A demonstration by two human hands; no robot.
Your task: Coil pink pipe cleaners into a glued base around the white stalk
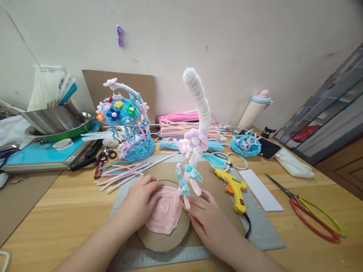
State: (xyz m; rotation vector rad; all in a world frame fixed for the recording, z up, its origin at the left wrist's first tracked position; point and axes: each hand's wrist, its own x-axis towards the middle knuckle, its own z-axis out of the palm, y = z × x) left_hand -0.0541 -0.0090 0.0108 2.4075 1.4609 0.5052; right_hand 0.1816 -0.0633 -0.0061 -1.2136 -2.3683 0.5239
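A round cardboard base [161,243] lies on brown cardboard, with a coiled pink pipe-cleaner pad [164,211] covering much of its top. My left hand [141,200] is closed on the left side of the base, fingers bent over the pad's edge. My right hand [208,217] is closed at the right edge, its fingertips beside the foot of a fuzzy white pipe-cleaner stem [200,102]. This stem rises upright, curving at the top, and bears a lilac flower [195,139], blue blossoms and pale petals. Fingers hide where its foot meets the pad.
A yellow glue gun [235,189] lies right of the base, near large scissors [307,215] and a white strip [261,189]. Behind are a finished flower ornament [127,117], pink pipe-cleaner bundles [187,130] and a blue coiled piece [245,145]. Metal bowls [53,117] stand left.
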